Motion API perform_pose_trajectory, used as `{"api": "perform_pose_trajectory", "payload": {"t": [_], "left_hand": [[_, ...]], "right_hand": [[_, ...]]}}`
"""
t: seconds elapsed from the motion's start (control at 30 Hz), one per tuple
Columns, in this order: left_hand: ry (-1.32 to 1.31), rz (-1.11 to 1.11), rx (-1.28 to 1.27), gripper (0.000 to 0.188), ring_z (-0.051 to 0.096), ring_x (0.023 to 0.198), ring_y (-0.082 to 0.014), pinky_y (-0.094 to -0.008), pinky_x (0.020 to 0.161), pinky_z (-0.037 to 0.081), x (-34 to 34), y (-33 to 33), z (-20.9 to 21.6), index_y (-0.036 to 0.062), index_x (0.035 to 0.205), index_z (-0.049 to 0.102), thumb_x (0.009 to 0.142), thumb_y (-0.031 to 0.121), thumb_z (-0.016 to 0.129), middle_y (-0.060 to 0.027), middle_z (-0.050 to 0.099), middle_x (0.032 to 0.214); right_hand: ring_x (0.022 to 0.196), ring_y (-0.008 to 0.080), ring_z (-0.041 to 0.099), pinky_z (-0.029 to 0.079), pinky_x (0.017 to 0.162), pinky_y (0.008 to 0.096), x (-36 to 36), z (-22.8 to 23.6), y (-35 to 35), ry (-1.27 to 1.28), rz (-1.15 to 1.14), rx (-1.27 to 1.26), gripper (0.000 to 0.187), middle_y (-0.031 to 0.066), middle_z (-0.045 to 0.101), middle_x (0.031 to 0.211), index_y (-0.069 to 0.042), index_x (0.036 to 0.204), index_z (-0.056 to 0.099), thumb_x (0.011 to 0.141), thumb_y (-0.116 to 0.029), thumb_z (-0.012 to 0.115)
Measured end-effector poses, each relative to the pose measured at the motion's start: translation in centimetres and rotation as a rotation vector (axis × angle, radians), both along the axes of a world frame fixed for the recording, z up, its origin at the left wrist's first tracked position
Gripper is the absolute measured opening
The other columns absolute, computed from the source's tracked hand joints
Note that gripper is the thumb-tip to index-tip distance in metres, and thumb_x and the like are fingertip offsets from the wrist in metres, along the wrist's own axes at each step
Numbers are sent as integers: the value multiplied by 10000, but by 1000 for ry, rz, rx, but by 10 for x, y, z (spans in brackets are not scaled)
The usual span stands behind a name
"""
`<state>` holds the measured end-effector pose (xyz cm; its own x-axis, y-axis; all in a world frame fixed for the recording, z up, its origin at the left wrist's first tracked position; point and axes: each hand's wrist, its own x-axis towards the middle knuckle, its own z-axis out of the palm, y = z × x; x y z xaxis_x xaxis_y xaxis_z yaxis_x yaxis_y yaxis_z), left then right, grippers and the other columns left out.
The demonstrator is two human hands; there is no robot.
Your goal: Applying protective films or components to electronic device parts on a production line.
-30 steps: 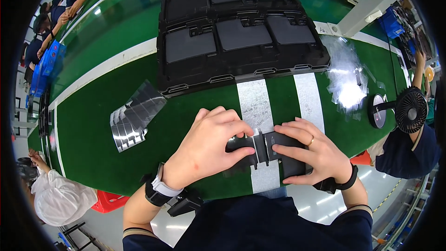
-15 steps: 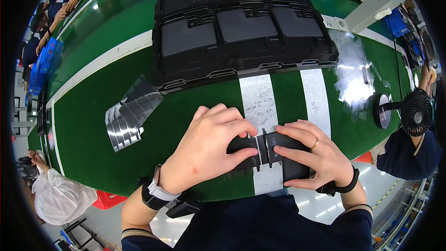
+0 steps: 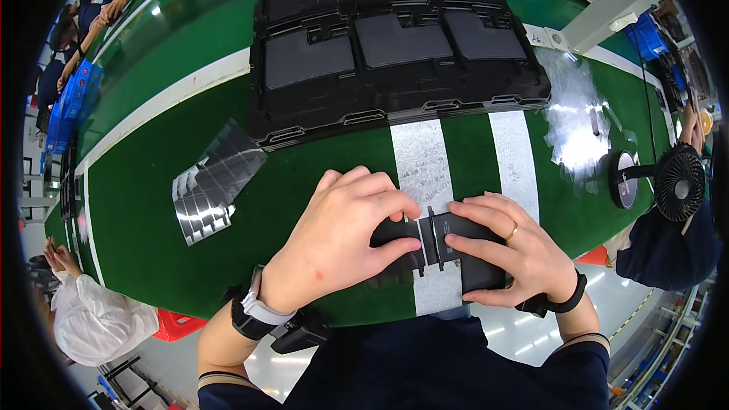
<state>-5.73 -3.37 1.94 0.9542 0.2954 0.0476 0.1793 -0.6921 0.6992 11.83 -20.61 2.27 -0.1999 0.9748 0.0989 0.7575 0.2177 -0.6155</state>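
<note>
A flat black battery pack (image 3: 478, 272) lies across a pale strip on the green bench mat, close to my body. It has two dark halves with a narrow strip between them. My left hand (image 3: 342, 228) is over the left half, thumb and index finger closed on it beside the narrow strip; the palm hides most of that half. On the right half rests my right hand (image 3: 520, 254), with a ring on one finger. Its fingertips press the top near the strip, and the thumb lies at the near edge, so the hand holds the pack from the right.
Beyond my hands stands a stack of black moulded trays (image 3: 402, 38) with flat dark pieces in the pockets. Clear film sheets (image 3: 216, 182) lie left; a shiny film pile (image 3: 573, 114) and small black fan (image 3: 678, 182) are right. Co-workers sit around the bench, one in white (image 3: 102, 323).
My hands and the battery pack stay almost in place; my right fingertips shift very slightly. At the far left, the co-worker's hands have moved a little.
</note>
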Motion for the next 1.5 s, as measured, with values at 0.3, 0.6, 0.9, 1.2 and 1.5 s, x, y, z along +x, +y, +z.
{"api": "perform_pose_trajectory", "payload": {"t": [0.3,0.6,0.9,1.2,1.5], "left_hand": [[-158,-128,-605,215,582,630,-134,-236,611,457,-7,3,0,-11,884,632,819,194,639,-84,619,712],[-471,462,-630,110,625,797,-119,-245,664,517,-1,10,-12,-77,824,581,770,-22,659,-120,635,900],[-450,446,-550,286,637,837,-154,-246,753,497,4,18,-15,-84,1018,571,769,17,669,-132,636,920],[-547,420,-532,291,638,839,-140,-232,749,508,0,11,-6,-82,1033,568,766,-15,663,-136,642,939],[-482,315,-674,202,639,800,-152,-222,648,542,-5,13,-3,-64,939,570,753,-88,643,-110,615,921]], "right_hand": [[1047,346,481,390,889,424,-9,31,44,79,-265,436,694,183,456,1233,-29,1109,516,552,-311,820],[970,195,562,459,858,319,-18,-10,91,587,-340,367,685,115,549,1057,-23,1283,374,699,-76,727],[798,77,571,466,726,213,-3,-22,94,1049,-404,-6,229,37,607,894,-8,1055,608,830,-48,614],[660,95,546,433,613,216,-9,-17,90,614,-372,509,203,65,630,768,-2,953,672,751,20,663],[685,71,551,453,618,215,-5,-15,90,1117,-342,29,104,15,595,741,11,816,609,852,-86,600]]}}
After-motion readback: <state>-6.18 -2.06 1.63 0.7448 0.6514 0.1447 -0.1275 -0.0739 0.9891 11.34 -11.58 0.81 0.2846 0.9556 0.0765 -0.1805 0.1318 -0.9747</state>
